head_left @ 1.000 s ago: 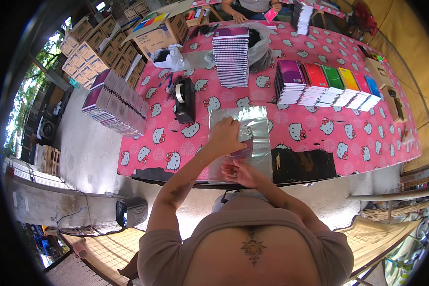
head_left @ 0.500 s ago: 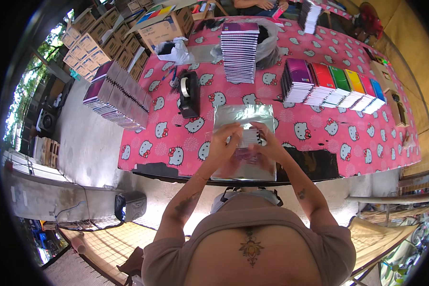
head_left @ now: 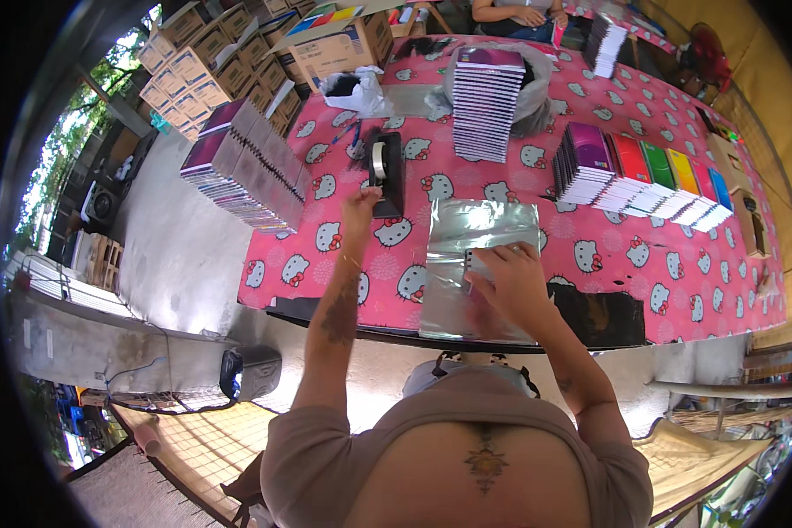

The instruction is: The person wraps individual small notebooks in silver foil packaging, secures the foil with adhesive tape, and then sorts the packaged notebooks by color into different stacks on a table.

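My left hand point(head_left: 361, 207) is at the near left side of a black tape dispenser point(head_left: 389, 189), fingertips pinched together by the tape roll point(head_left: 378, 163). Any strip of tape between them is too small to see. My right hand point(head_left: 509, 277) holds a small spiral-bound notebook point(head_left: 472, 261) down, its thumb and fingers over it. Most of the notebook is hidden under that hand; part of the coil shows at its left edge. Beneath it, a shiny clear plastic sheet point(head_left: 449, 308) lies at the table's front edge.
Notebook stacks stand on the pink patterned table point(head_left: 343, 264): a tall purple-topped one point(head_left: 488, 106), a multicoloured row point(head_left: 647, 176) and a block point(head_left: 242, 167) at left. Plastic bags point(head_left: 361, 92) and a carton point(head_left: 339, 48) are farther back. Another person's hands point(head_left: 537, 18) show at the far side.
My left hand has left the notebook and reached up-left to the tape dispenser. My right hand has turned palm-down over the notebook. The whole view has shifted slightly.
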Available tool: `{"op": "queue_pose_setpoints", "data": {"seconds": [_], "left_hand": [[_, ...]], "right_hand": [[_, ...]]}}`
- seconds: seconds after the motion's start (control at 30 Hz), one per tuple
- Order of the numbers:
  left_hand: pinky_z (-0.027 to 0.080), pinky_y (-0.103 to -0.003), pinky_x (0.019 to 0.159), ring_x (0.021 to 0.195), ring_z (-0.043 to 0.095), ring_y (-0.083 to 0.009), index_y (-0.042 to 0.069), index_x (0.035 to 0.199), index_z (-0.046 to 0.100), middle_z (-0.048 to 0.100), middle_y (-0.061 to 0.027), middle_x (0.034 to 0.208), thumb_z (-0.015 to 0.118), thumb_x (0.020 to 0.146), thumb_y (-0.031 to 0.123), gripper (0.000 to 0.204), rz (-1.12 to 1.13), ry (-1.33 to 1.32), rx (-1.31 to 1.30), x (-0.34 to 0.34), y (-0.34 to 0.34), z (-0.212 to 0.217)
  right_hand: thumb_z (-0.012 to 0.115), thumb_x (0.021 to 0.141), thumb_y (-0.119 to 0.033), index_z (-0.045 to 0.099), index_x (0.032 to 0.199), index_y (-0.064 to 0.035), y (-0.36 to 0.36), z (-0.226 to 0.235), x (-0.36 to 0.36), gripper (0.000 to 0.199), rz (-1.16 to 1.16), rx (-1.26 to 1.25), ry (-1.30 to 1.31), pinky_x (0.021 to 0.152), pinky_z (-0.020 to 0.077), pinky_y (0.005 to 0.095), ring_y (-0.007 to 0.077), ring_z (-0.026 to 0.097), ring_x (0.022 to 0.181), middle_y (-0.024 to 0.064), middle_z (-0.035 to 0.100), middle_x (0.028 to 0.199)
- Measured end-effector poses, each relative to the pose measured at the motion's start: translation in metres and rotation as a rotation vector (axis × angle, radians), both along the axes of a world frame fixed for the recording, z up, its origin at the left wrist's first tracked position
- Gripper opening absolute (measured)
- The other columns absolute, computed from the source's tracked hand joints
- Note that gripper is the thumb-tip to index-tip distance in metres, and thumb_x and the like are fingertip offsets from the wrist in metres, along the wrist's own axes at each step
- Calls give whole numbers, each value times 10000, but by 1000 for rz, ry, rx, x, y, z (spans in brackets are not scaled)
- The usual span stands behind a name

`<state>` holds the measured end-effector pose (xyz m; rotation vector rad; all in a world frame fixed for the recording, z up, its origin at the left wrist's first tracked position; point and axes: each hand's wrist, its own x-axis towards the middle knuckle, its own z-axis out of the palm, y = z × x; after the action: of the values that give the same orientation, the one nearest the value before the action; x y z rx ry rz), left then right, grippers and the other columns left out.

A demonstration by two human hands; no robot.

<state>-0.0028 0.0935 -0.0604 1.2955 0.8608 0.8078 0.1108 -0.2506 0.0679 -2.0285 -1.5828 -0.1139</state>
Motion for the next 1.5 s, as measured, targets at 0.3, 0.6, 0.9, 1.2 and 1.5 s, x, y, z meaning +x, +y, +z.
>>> {"op": "queue_pose_setpoints", "data": {"seconds": [0.3,0.6,0.9,1.2,1.5], "left_hand": [[522,-291,624,701,664,-153,-16,842,718,705,-54,795,657,868,137,168,54,652,817,-17,-26,27],[514,-271,603,682,666,-157,-7,876,705,701,-75,788,653,857,136,153,-65,2,-52,-34,1,-24],[564,-309,738,859,704,-166,-3,1010,711,727,-92,915,705,873,64,153,-571,361,713,-28,-37,78],[432,-308,912,1036,540,-164,109,1059,750,586,-44,1058,751,850,62,215,-984,64,696,11,-127,105],[327,-455,1082,1293,413,-304,187,955,781,490,-94,1355,785,825,156,133,-910,-7,921,35,-137,102]], "right_hand": [[708,854,-304,683,1088,-98,6,-6,-5,312,1,-91,-28,939,427,431,268,678,860,76,706,904],[712,845,-295,688,1107,-95,5,-8,-11,330,-7,-28,-36,965,410,431,254,677,878,71,713,933],[738,813,-315,694,1100,-97,0,-9,-7,363,-35,-2,-61,922,406,433,253,679,859,64,717,906],[735,813,-391,694,1117,-96,4,13,-5,426,51,-83,-28,912,404,454,266,668,908,79,718,934],[879,672,-287,571,1172,-111,-52,-63,61,613,157,108,373,988,390,420,327,526,1207,91,569,1258]]}}
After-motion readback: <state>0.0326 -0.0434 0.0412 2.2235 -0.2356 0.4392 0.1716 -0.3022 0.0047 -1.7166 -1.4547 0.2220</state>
